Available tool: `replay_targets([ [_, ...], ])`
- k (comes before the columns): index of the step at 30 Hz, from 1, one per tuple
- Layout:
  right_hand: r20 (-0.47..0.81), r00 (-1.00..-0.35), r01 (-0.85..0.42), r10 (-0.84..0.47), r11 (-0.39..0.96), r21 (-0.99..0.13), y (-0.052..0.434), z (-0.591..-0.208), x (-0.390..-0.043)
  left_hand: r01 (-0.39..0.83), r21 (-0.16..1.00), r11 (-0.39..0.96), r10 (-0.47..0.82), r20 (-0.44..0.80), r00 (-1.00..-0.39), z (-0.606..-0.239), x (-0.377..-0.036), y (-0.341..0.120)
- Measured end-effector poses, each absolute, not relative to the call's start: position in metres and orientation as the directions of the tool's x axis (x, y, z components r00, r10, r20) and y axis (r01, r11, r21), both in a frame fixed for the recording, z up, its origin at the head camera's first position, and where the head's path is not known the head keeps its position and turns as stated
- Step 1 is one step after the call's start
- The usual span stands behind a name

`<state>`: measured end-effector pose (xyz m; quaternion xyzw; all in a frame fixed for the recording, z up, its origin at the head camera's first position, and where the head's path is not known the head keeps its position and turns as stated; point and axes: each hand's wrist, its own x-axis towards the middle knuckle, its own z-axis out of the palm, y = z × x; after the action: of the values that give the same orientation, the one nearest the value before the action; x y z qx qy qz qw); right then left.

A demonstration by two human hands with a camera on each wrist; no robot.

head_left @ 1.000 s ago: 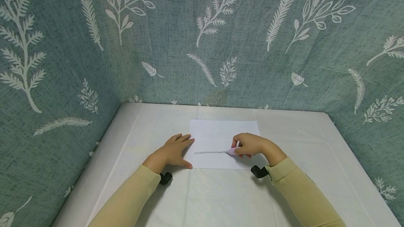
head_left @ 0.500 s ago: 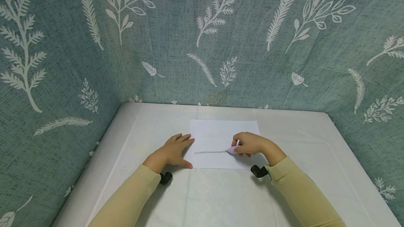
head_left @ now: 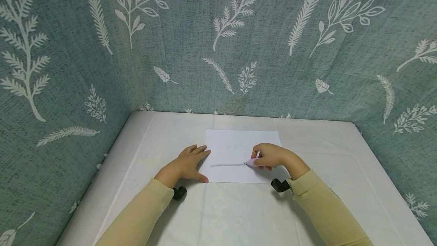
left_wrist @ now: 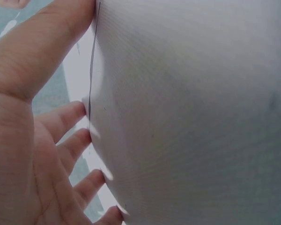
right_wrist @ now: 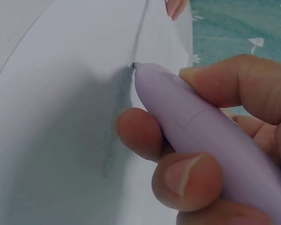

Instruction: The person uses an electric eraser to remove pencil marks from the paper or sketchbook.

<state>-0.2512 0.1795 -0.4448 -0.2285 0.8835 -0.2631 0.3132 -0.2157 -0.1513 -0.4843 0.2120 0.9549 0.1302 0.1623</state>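
Resting near the middle of the white table (head_left: pixel 239 215), the sheet of paper (head_left: pixel 235 141) carries a faint grey line (head_left: pixel 227 164) across its lower half. I see the lilac pen (head_left: pixel 252 162) with its tip on the paper at the right end of that line. My right hand (head_left: pixel 269 156) grips the pen, thumb and fingers (right_wrist: pixel 187 180) curled round its barrel, as the right wrist view shows up close. My left hand (head_left: pixel 187 164) lies flat and relaxed, fingers spread, its fingertips (left_wrist: pixel 79 110) pressing on the left edge of the sheet. Both sleeves (head_left: pixel 143 215) are pale yellow. Around the table hangs a teal cloth with white leaves (head_left: pixel 218 29).
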Motion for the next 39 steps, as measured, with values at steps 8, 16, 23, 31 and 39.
replay_targets([
  [8,-0.435,-0.708,-0.221,-0.556,0.76,-0.611,0.1788,-0.4422,-0.2492,0.356,0.317,0.879,0.441,-0.259,-0.859,-0.4844,-0.2152,-0.1512],
  [16,-0.44,-0.711,-0.232,-0.548,0.774,-0.59,0.18,-0.4423,-0.2488,0.357,0.315,0.879,0.441,-0.258,-0.86,-0.4832,-0.2148,-0.1516],
  [23,-0.437,-0.707,-0.238,-0.556,0.769,-0.594,0.1813,-0.442,-0.2488,0.368,0.317,0.874,0.451,-0.248,-0.858,-0.483,-0.2159,-0.1517],
  [31,-0.436,-0.695,-0.244,-0.572,0.758,-0.605,0.1813,-0.4433,-0.2489,0.359,0.327,0.874,0.449,-0.262,-0.854,-0.4823,-0.2147,-0.1518],
  [39,-0.431,-0.688,-0.255,-0.583,0.751,-0.609,0.1781,-0.4437,-0.2484,0.365,0.328,0.871,0.454,-0.257,-0.853,-0.4818,-0.2137,-0.1522],
])
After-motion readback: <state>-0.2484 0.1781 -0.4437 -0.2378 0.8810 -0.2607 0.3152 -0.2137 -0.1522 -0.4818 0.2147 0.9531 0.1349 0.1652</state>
